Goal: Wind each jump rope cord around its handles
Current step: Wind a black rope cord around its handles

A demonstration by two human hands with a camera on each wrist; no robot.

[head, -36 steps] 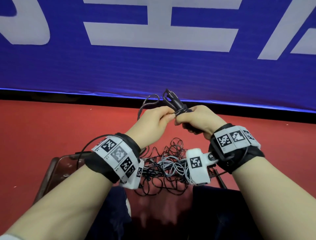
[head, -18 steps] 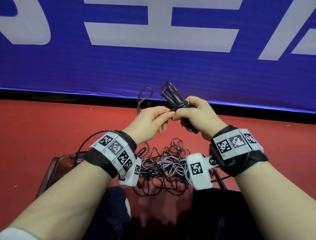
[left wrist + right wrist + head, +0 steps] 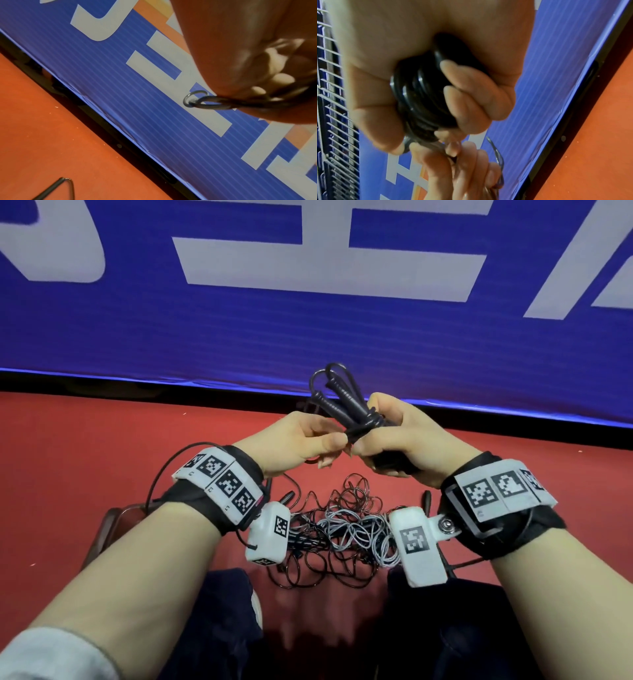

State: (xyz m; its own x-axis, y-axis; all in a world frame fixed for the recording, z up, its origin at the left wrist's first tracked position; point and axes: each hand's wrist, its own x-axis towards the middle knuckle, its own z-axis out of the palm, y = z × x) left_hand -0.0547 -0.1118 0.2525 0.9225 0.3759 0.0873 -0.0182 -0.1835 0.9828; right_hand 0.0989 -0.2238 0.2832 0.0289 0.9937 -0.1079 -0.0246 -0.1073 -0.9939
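Red floor (image 3: 85, 460) is lying under my hands; right hand (image 3: 407, 440) is gripping black handles (image 3: 346, 409), left hand (image 3: 298, 440) is pinching the cord (image 3: 356, 430) beside them.

Super close shot here. The right hand (image 3: 423, 56) fills the top half, fingers (image 3: 471, 86) curled tight around the black handles (image 3: 450, 54), with black cord (image 3: 419, 97) wrapped round them in several shiny turns. Thumb sits at about 8 o'clock of the bundle. Down at 6 o'clock the left hand (image 3: 464, 170) comes in, fingertips touching the bottom of the coil and pinching a loose bit of cord. Behind it all is a blue banner (image 3: 547, 94) with white lettering, a wire grid (image 3: 332, 108) along 9 o'clock, and red floor (image 3: 599, 148) out at 4 o'clock. Pretty blurry overall.
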